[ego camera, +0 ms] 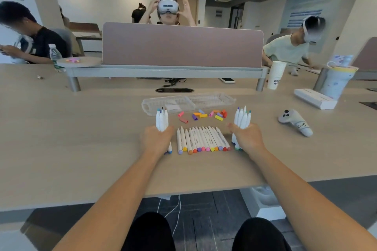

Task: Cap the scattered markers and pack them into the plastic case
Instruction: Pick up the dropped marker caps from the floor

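Clear plastic case (187,104) lying open on the table (81,128); all positions are given from this case. Just in front of the case, loose caps (202,116) of several colours lie scattered; in front of these, farther from the case, a row of markers (204,138) lies side by side, bare tips toward the case, coloured ends away from it. Left hand (157,140), in front of the case's left end, fingers curled round the left bundle (162,120) of uncapped markers, tips uppermost; right hand (247,138), in front of the case's right end, gripping the right bundle (242,118) likewise. Well to the right of the case, a grey controller (293,121); behind the case to the right, stacked paper cups (275,74).
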`<state>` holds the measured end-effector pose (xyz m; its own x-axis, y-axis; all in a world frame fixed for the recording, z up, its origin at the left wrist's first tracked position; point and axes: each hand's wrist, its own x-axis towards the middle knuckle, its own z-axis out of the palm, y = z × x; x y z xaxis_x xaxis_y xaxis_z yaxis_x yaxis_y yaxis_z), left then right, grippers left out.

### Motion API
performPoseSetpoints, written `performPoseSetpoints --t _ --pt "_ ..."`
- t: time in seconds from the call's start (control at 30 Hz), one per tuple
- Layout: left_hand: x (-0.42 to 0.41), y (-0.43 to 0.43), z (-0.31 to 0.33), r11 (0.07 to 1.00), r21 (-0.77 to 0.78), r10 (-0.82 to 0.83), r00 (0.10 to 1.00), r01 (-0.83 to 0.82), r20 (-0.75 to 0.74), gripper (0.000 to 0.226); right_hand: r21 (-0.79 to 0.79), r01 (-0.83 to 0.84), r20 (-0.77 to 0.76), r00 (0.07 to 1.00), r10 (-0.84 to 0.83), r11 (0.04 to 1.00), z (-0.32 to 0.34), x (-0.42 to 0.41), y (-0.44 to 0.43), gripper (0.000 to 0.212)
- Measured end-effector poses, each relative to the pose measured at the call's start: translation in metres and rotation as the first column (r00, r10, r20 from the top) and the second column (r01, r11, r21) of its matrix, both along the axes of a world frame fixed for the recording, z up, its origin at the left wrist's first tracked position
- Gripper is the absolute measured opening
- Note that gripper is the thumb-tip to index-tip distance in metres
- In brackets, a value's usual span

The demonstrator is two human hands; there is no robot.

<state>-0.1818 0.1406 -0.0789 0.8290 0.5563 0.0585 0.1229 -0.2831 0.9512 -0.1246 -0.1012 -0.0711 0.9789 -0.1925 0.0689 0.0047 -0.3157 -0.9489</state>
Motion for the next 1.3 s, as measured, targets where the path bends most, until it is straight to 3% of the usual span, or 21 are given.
performPoseSetpoints --t 0.13,0.27,0.4,0.6,0.73,0.87,1.0,1.13,1.23,1.3 --pt "0.01 0.002 0.0 0.998 0.059 0.006 0.99 0.002 -0.139 0.032 -0.104 -0.019 -0.099 0.995 0.009 0.994 0.009 0.014 -0.004 0.023" --pt "0.026 0.01 -0.003 0.913 0.408 0.138 0.915 0.032 -0.379 0.038 -0.24 -0.235 -0.293 0.942 0.161 0.942 0.017 0.032 -0.008 0.032" --pt "0.03 0.01 -0.013 0.786 0.607 0.211 0.871 0.119 -0.444 0.024 -0.487 -0.262 -0.32 0.941 0.109 0.833 0.004 0.048 -0.003 0.04" --pt "0.035 0.007 -0.018 0.766 0.634 0.227 0.879 0.105 -0.419 0.079 -0.634 -0.139 -0.28 0.958 -0.058 0.761 -0.008 0.053 0.004 0.056" --pt "0.037 0.004 -0.014 0.76 0.645 0.257 0.876 0.077 -0.408 0.08 -0.619 -0.104 -0.258 0.963 -0.076 0.779 -0.009 0.057 0.004 0.074" --pt "0.036 0.004 -0.015 0.791 0.612 0.226 0.915 0.027 -0.334 0.077 -0.539 -0.091 -0.23 0.972 -0.042 0.837 -0.008 0.059 -0.004 0.071" --pt "0.03 0.014 -0.018 0.85 0.524 0.055 0.983 0.047 -0.177 0.075 -0.379 -0.165 -0.037 0.986 0.163 0.911 -0.012 0.046 -0.025 0.073" --pt "0.032 0.017 -0.025 0.851 0.524 0.025 0.993 0.041 -0.119 0.068 -0.584 -0.36 0.093 0.861 0.5 0.728 -0.017 0.026 -0.039 0.056" --pt "0.031 0.016 -0.02 0.918 0.396 0.026 0.999 -0.009 -0.039 0.069 -0.714 -0.424 -0.05 0.825 0.564 0.557 -0.019 0.025 -0.037 0.082" --pt "0.024 0.022 -0.012 0.953 0.298 -0.055 0.998 0.047 0.017 0.066 -0.754 -0.435 -0.135 0.836 0.532 0.492 -0.019 0.029 -0.037 0.104"
